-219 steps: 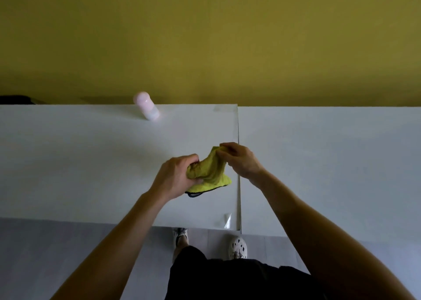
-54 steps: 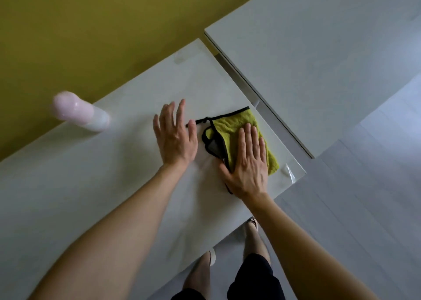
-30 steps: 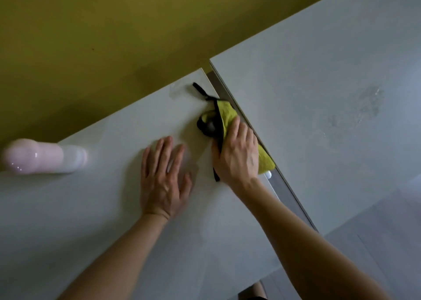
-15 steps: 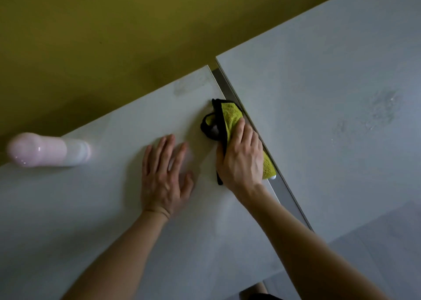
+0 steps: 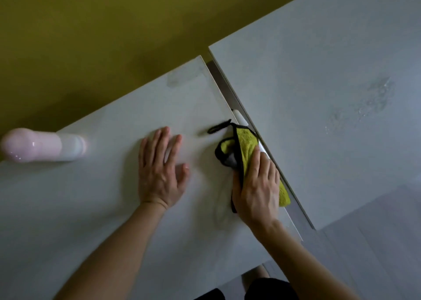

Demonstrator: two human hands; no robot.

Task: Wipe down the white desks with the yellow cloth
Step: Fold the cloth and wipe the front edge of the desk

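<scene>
The right hand point(image 5: 256, 186) lies flat on the yellow cloth point(image 5: 246, 145) — fingers straight, pressing it down at the white desk point(image 5: 102, 208) edge. The left hand point(image 5: 160, 170) rests open on the desk — holding nothing.

One head-worn wide-angle view looks steeply down, close over the white desks point(image 5: 91, 208)

The right hand point(image 5: 256, 186) has dragged the yellow cloth point(image 5: 247, 149) back along the white desk point(image 5: 68, 197) edge, nearer the person. The cloth's black loop point(image 5: 218, 127), bunched up a moment ago, now trails out ahead of that hand, toward the left hand point(image 5: 159, 170).
</scene>
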